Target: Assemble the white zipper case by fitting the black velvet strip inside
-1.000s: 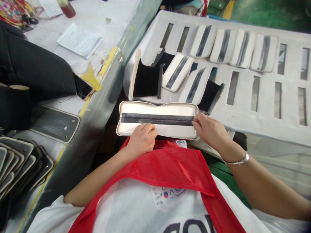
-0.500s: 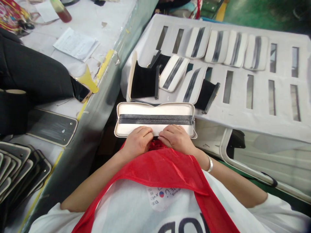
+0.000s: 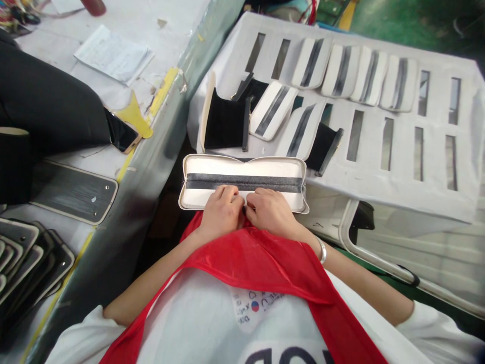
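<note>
A cream-coloured open case point(image 3: 280, 169) with a dark grey strip point(image 3: 273, 182) along its middle lies flat in front of me. My left hand point(image 3: 222, 212) and my right hand point(image 3: 271, 212) sit side by side on its near half, fingers curled and pressed down on the case at the centre, fingertips at the strip. A silver bangle point(image 3: 322, 250) circles my right wrist. A red sash point(image 3: 261, 263) crosses my chest just below the hands.
A white slotted rack point(image 3: 379, 167) behind the case holds several more cream cases and black-lined ones point(image 3: 223, 124). On the left, a grey table point(image 3: 151, 65) bears papers point(image 3: 111, 53), a phone point(image 3: 121, 134), a dark panel point(image 3: 71, 189) and stacked dark panels point(image 3: 26, 258). Another person's dark sleeve point(image 3: 49, 111) rests there.
My right hand slid from the case's right end to the centre, beside my left hand. Both hands then crept up to the dark strip.
</note>
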`<move>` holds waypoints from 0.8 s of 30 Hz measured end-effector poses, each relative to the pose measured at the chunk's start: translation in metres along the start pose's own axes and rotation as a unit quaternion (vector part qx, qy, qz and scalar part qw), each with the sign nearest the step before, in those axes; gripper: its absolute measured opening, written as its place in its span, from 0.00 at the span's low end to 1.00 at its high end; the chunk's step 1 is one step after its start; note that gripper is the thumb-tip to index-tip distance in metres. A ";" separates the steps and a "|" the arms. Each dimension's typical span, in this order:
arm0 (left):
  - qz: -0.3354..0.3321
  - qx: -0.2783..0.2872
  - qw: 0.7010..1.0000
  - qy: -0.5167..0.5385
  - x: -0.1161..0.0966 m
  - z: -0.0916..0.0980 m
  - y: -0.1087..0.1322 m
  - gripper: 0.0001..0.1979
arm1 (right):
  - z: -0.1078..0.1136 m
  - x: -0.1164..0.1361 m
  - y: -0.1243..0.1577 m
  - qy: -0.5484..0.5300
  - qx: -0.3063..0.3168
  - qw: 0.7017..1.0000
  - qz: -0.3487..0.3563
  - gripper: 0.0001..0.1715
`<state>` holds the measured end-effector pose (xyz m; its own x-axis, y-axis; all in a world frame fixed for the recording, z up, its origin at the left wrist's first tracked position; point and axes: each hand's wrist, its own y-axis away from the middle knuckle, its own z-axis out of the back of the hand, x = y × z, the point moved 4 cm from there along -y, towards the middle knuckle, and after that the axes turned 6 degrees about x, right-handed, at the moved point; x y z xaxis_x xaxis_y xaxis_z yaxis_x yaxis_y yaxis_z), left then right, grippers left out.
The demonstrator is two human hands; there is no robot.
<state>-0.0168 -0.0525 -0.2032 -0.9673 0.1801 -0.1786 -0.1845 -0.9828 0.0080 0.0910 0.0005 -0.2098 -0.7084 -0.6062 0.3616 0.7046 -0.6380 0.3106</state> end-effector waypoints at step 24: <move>-0.207 -0.170 0.955 -0.130 -0.023 -0.010 0.033 0.08 | -0.002 -0.024 0.045 -0.015 -0.107 0.993 -0.042 0.10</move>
<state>0.0010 -0.0897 -0.2086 -0.8424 0.5163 0.1541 -0.5359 -0.7737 -0.3380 0.1397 -0.0145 -0.2062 -0.7611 -0.5339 0.3683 0.6152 -0.7741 0.1491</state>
